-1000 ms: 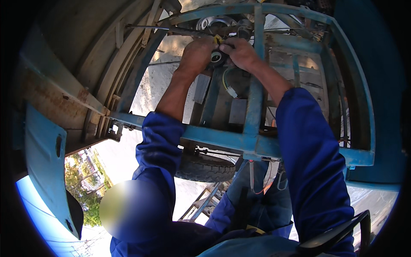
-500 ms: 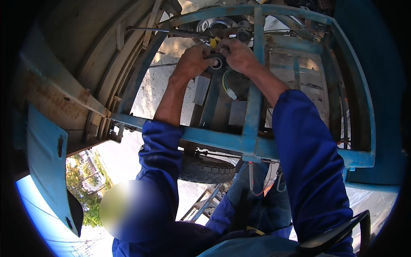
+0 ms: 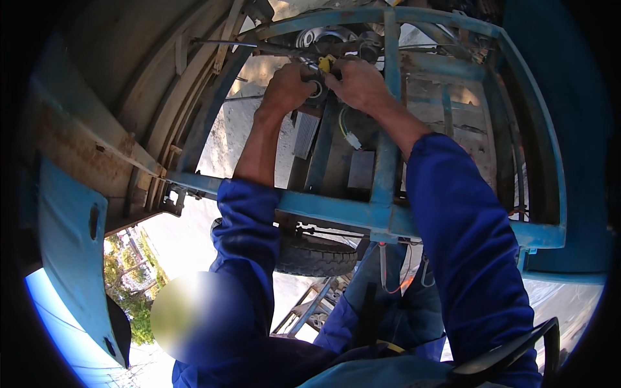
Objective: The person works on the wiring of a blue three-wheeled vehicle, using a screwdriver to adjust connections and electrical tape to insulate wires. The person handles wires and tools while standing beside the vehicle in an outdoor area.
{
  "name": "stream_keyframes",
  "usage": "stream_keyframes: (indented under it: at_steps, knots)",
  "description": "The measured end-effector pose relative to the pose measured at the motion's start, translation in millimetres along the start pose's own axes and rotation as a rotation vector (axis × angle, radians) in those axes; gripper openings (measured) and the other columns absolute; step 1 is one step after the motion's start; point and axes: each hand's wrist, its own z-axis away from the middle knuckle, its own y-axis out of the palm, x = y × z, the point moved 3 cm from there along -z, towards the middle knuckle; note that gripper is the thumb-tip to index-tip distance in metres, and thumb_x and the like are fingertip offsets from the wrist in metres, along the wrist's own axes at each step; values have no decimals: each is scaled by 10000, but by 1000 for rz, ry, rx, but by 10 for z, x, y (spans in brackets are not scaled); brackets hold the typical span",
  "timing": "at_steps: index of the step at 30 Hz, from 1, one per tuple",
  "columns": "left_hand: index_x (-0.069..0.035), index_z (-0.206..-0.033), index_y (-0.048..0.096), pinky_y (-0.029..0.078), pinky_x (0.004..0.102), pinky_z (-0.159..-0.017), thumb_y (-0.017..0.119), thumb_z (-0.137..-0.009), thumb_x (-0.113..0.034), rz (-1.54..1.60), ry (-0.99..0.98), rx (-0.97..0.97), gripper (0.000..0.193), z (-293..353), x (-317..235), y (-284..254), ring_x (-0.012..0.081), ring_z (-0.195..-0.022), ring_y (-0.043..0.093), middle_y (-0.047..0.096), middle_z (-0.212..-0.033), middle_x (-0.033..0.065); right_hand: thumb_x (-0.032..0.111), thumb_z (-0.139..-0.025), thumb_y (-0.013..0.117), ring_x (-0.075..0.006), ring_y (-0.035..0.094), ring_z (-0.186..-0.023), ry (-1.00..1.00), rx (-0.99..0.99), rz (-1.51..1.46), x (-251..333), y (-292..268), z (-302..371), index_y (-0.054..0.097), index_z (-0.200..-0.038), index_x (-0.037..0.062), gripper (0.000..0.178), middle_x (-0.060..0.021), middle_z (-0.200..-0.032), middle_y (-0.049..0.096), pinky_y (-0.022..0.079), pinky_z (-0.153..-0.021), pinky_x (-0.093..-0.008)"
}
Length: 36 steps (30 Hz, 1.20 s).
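Note:
My left hand (image 3: 286,88) is closed round a black roll of tape (image 3: 315,88), its thumb at the pale core. Close by on the right, my right hand (image 3: 359,84) has its fingers pinched beside a small yellow part (image 3: 326,63); what lies between the fingertips is hidden. Below the right hand hangs a yellow-green wire (image 3: 341,121) ending in a white plug connector (image 3: 352,140). Both hands are inside the opening of a blue metal frame (image 3: 323,205).
A blue crossbar (image 3: 387,161) runs beside my right forearm. A finned metal block (image 3: 306,134) sits below the left hand, and a tyre (image 3: 315,255) lies under the near rail. A raised panel (image 3: 123,84) stands at the left, and a dark rod (image 3: 278,48) crosses behind the hands.
My left hand and the tape roll have shifted slightly left, away from the right hand. My right hand has turned a little, and more of the yellow part shows.

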Motion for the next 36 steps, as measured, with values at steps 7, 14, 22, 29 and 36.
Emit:
stream_keyframes:
  at_steps: [7, 14, 22, 29, 36]
  knots:
    - [-30, -1080, 722, 558, 455, -910, 779, -863, -307, -157, -66, -331, 356, -27, -33, -3, 350, -1011, 734, 765, -1060, 166, 357, -891, 721, -407, 694, -936, -17, 63, -79, -30, -3, 32, 719, -1007, -12, 387, -232, -983, 716, 541, -853, -489]
    - [50, -1106, 694, 591, 335, -771, 796, -879, -191, 477, 163, -347, 347, -203, -205, 149, 188, -857, 744, 758, -916, 138, 408, -888, 745, -365, 706, -1063, 99, -62, -480, -155, -54, -59, 727, -1159, 27, 468, -222, -1117, 739, 543, -929, -458]
    - [55, -1055, 714, 590, 361, -771, 846, -826, -266, 225, 62, -25, 416, -70, -131, 1, 217, -843, 733, 747, -914, 130, 282, -890, 708, -369, 694, -1116, 177, -57, -452, -235, -124, -97, 647, -1284, 43, 465, -204, -1194, 726, 530, -984, -450]
    - [-1, -1096, 716, 567, 435, -814, 739, -879, -140, -52, 243, -79, 259, 45, -230, 144, 355, -919, 739, 742, -956, 214, 302, -870, 663, -399, 672, -1135, 126, 49, -216, -113, -292, -27, 639, -1284, 74, 473, -209, -1208, 713, 525, -990, -466]
    - [-3, -1142, 716, 568, 447, -799, 649, -963, -115, -62, 175, -113, 221, -35, -190, 186, 339, -869, 738, 749, -956, 191, 286, -794, 745, -418, 690, -1050, 160, 221, -253, 12, -425, 76, 656, -1162, 28, 458, -241, -1083, 717, 542, -918, -475]
